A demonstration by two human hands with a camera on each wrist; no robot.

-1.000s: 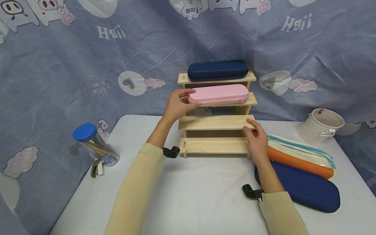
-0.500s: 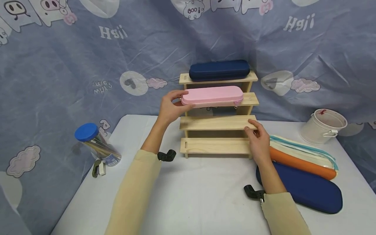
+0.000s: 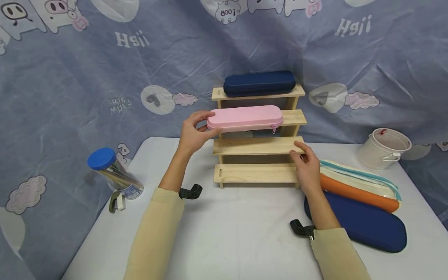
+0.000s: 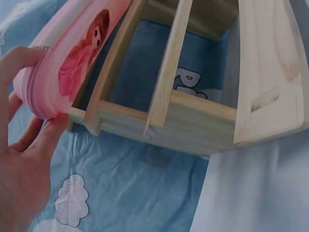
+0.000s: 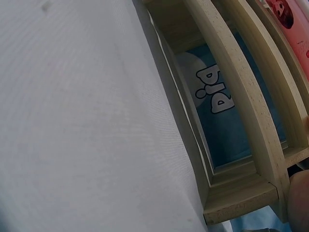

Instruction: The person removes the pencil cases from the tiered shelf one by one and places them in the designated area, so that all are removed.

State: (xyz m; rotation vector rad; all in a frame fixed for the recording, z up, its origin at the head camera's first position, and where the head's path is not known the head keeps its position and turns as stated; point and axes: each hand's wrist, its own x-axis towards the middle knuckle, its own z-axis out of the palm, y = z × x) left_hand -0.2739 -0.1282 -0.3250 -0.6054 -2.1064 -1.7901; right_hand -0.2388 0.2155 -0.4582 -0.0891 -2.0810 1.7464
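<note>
My left hand (image 3: 195,134) holds a pink pencil case (image 3: 245,118) by its left end, thumb below and fingers above. The case hangs in front of the second tier from the top of a stepped wooden rack (image 3: 257,146), shifted left so the tier's right part shows. A printed girl figure (image 4: 87,55) decorates its side in the left wrist view. My right hand (image 3: 307,169) pinches the right end of the third tier's board. On the top tier lies a dark blue pencil case (image 3: 259,84). Only a sliver of right hand shows in the right wrist view.
Right of the rack lie an orange-and-cream pouch (image 3: 360,192) and a flat navy case (image 3: 367,223), with a white bucket (image 3: 383,149) behind. Leftward stand a blue-lidded jar (image 3: 119,175) and a small green-and-white item (image 3: 116,201). A printed cloth (image 3: 182,46) hangs behind the white table (image 3: 224,233).
The pink pencil case has moved left and slightly down, away from the second tier, along with my left hand. My right hand stays on the rack's board.
</note>
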